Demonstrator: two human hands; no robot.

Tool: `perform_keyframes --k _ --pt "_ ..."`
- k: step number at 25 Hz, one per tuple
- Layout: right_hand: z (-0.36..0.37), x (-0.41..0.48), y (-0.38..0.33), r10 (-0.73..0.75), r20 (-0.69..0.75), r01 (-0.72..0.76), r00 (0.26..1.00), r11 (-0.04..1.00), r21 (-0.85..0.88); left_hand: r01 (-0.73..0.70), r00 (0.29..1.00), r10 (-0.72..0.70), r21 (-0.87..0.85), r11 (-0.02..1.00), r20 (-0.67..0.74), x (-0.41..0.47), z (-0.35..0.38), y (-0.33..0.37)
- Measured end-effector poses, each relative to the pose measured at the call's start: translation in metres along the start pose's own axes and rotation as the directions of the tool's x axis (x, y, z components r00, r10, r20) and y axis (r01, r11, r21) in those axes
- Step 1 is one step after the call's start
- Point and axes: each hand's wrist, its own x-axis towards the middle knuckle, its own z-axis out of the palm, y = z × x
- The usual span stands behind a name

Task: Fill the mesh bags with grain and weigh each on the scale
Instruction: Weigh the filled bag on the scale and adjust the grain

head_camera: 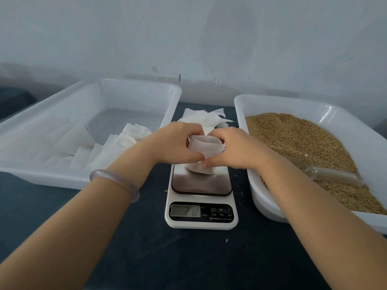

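Observation:
A small white mesh bag [204,147] stands upright on the plate of a white digital scale [201,214], whose display is lit with a blurred reading. My left hand [176,143] grips the bag's left side and top edge. My right hand [232,149] pinches its right side, thumb low at the front. The bag's mouth is open toward me. Brown grain [303,143] fills the white tray [272,101] on the right. A clear plastic scoop [333,174] lies in the grain, partly behind my right forearm.
A white tray [62,178] on the left holds several white mesh bags [117,145]. More empty bags [205,116] lie piled on the dark table [188,258] behind the scale. A few loose grains lie near the scale. A pale wall rises right behind the trays.

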Motion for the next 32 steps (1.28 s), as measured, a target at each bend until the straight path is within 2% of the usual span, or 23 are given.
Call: perform_keyframes --k 16,21,23,29,31,32 --pt "0.000 -0.001 0.001 -0.009 0.001 0.009 1.000 1.000 0.008 0.013 1.000 -0.014 0.025 1.000 0.010 -0.002 0.000 0.004" --pt "-0.002 -0.004 0.001 -0.021 -0.017 0.022 1.000 0.995 0.092 0.019 0.998 -0.021 0.038 0.999 0.063 -0.001 -0.001 0.005" --pt "-0.001 -0.003 0.004 -0.019 -0.030 0.022 0.999 0.994 0.109 0.024 0.999 -0.025 0.029 0.999 0.037 0.000 -0.002 0.001" --pt "-0.012 -0.009 0.004 -0.048 -0.217 0.107 0.975 0.956 0.272 0.082 0.990 -0.106 -0.232 0.969 -0.091 0.000 -0.003 0.005" --pt "-0.017 -0.016 0.002 -0.079 -0.283 0.187 0.956 0.907 0.378 0.039 0.993 -0.082 -0.405 0.914 -0.089 -0.005 -0.008 0.008" --pt "-0.022 -0.019 -0.001 -0.110 -0.325 0.249 0.939 0.871 0.424 0.003 0.997 -0.041 -0.527 0.850 -0.061 -0.007 -0.012 0.013"
